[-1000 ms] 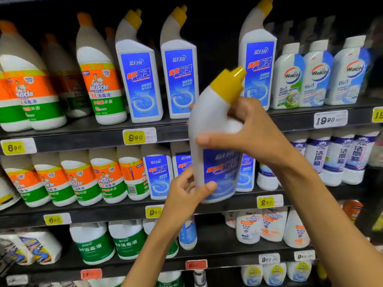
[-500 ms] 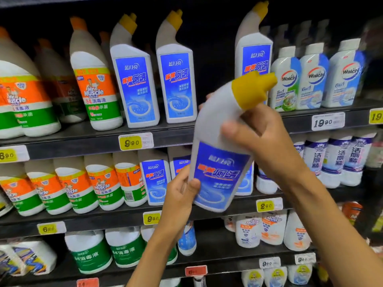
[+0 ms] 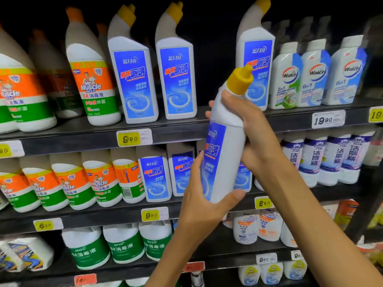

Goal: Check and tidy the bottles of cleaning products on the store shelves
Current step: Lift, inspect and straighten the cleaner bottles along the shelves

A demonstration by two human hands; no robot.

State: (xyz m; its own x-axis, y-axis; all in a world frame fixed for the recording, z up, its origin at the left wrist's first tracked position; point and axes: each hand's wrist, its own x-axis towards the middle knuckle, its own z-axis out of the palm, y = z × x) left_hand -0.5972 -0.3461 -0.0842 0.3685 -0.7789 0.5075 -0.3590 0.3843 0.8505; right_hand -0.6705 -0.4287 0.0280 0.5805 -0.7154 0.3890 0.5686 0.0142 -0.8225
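Both my hands are on one white toilet-cleaner bottle (image 3: 224, 146), held in front of the shelves, clear of them. Bottle is near upright, top tilted slightly right, blue label (image 3: 212, 154) turned to the left side, yellow cap (image 3: 240, 80) at the top.

My left hand (image 3: 204, 204) cups the base: thumb wraps under the bottom right corner, fingers curl up the labelled left face. My right hand (image 3: 251, 131) grips the shoulder just below the cap, thumb across the front, fingertips (image 3: 209, 109) showing past the bottle's left edge.

Behind my right hand, upper shelf (image 3: 83, 140): one matching blue-label bottle (image 3: 257, 59) directly behind the cap, three Walch bottles (image 3: 317, 73) further right. Left of my hands on that shelf: two more matching bottles (image 3: 153, 69), then orange-and-green Mr Muscle bottles (image 3: 91, 79).

Middle shelf, left of my left hand: two blue-label bottles (image 3: 167, 175), then a row of Mr Muscle. Right of my right wrist: purple-label white bottles (image 3: 329, 156).

Below my left forearm: green-label bottles (image 3: 122, 245). Yellow 9.90 price tag (image 3: 129, 138) sits left of my hands on the upper shelf edge.
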